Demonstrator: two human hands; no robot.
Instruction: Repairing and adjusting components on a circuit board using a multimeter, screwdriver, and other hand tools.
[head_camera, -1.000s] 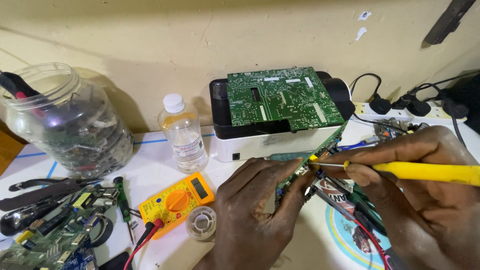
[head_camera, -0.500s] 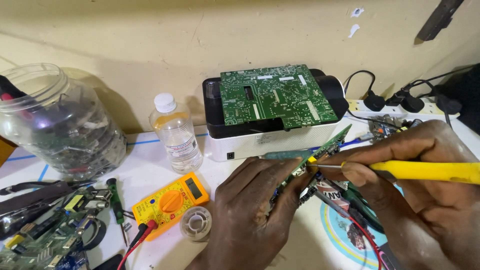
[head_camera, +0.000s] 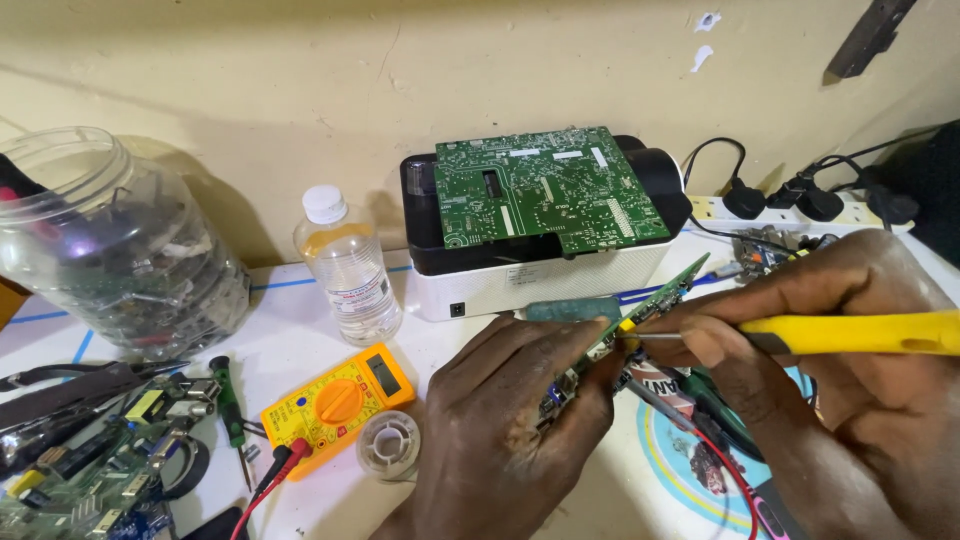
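Fingers of the left hand (head_camera: 500, 420) pinch a small circuit board (head_camera: 640, 310) tilted on edge above the bench (head_camera: 300, 340); the right hand (head_camera: 830, 380) grips a yellow-handled soldering iron (head_camera: 850, 333) at it. Light, stiff, likely fragile: best held by its edges.

Counted on the bench: two bare hands, left (head_camera: 500, 420) and right (head_camera: 830, 400); one yellow-handled soldering iron (head_camera: 850, 333); three green circuit boards, one small and held edge-up (head_camera: 625, 325), one large atop the white box (head_camera: 545, 190), one at the left corner (head_camera: 90, 470); one yellow multimeter (head_camera: 335, 405); one clear capped bottle (head_camera: 348, 268); one big clear plastic jar (head_camera: 110, 245); one solder spool (head_camera: 390, 445).
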